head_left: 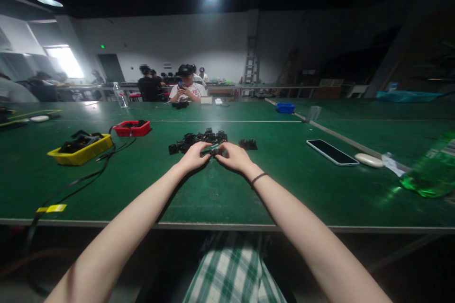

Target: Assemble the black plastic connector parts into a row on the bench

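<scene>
Both my arms reach forward over a green table (pixel 213 194). My left hand (pixel 195 155) and my right hand (pixel 235 156) meet over a small black part (pixel 212 152), fingers pinched on it from either side. Just behind them lies a pile of several small black parts (pixel 199 140). A smaller separate cluster of black parts (pixel 248 144) sits to the right of the pile. A dark band circles my right wrist.
A yellow tray (pixel 82 153) and a red tray (pixel 132 129) with black items and a black cable (pixel 71 187) sit left. A phone (pixel 332 152), a white oval object (pixel 368 160) and a green bottle (pixel 432 170) lie right. A blue bin (pixel 285 108) and seated people are at the far side.
</scene>
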Demonstrator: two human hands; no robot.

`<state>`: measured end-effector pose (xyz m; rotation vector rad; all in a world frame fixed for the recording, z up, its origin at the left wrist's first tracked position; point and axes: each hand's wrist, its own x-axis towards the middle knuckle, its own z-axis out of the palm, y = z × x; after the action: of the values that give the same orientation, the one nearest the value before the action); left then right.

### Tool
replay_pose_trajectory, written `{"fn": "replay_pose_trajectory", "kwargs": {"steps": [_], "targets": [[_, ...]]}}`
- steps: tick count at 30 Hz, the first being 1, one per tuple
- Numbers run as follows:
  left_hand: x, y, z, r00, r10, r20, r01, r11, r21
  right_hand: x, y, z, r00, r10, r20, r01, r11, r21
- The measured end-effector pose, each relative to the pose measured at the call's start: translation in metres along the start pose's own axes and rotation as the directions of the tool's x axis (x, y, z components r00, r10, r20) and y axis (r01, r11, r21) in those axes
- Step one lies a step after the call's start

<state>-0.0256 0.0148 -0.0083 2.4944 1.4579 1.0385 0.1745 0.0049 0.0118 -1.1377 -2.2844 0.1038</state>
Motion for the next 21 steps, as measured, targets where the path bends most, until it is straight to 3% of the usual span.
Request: {"fn": "replay_pose_trajectory", "kwargs": {"steps": [12,21], "targets": [[-0.0018,0.0046,-0.0025,0.996,-0.042,0.079,0.025,0.977,0.210,0.0004,0.0016,0.0010,1.000,-0.008,0.001,0.008,1.000,0.012],[-0.0021,0.0057,-0.0039,0.994,-0.047,0.097,0.027,0.980,0.196,0.0001,0.0004,-0.0010,1.000,-0.004,0.002,0.004,1.000,0.010]]}}
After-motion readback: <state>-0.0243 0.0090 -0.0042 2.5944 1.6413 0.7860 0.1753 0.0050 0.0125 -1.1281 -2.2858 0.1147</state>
